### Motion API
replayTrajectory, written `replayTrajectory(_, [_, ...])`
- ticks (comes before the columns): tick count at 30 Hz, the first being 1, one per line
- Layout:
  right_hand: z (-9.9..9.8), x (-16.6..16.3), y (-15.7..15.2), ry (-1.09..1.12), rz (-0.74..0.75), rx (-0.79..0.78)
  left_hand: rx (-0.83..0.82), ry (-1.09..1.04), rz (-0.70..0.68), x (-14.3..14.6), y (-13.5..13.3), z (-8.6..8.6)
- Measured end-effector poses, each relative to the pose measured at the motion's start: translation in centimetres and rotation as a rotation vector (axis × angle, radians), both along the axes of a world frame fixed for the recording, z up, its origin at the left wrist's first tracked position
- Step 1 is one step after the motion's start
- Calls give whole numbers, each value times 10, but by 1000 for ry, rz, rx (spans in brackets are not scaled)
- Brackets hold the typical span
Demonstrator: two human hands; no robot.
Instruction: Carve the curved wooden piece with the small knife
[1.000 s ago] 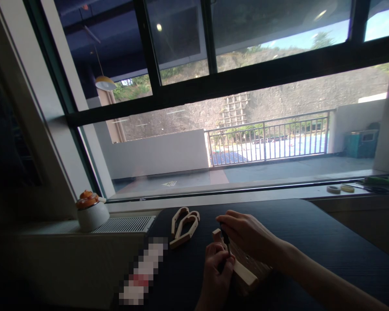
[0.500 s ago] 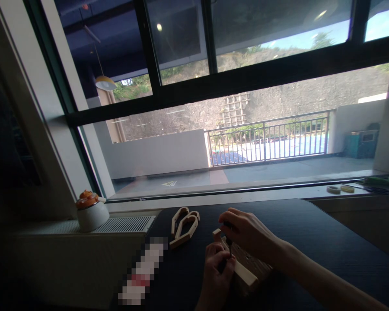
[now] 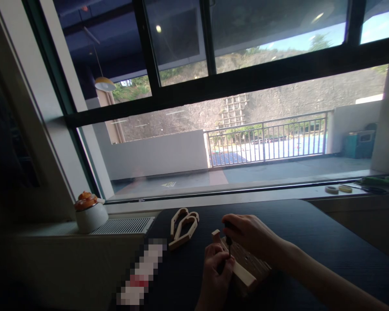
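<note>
My right hand is closed round the dark handle of a screwdriver, whose shaft points down. Its tip meets a pale wooden strip close to my left fingertips. My left hand pinches the strip near that spot, though its fingers hide part of the wood. Under and beside the strip lies a brown wooden block with small holes or marks on its top. A short pale wooden end sticks up beyond my left hand. What sits right at the screwdriver's tip is too small to make out.
Two pale wooden loop-shaped pieces lie on the dark table, left of my hands. A pixelated pale strip is at the table's left edge. A white pot with an orange top stands by the window; tape rolls rest on the sill.
My right hand has turned and lowered slightly at the screwdriver handle. My left hand stays on the wooden strip, and the whole view has shifted a little.
</note>
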State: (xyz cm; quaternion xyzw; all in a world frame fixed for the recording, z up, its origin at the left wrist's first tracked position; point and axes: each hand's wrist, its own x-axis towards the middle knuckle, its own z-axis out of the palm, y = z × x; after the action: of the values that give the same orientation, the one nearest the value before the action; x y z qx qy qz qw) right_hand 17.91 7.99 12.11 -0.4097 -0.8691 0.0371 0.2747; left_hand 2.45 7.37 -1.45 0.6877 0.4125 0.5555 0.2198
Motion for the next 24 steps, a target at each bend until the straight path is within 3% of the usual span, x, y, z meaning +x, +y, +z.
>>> replayTrajectory(18, [3,-11,-13,-38,71,46,-21,12,-31,0,-3,2])
replayTrajectory(24, [4,-15,-9,-52,33,56,-38,19,-35,0,-3,2])
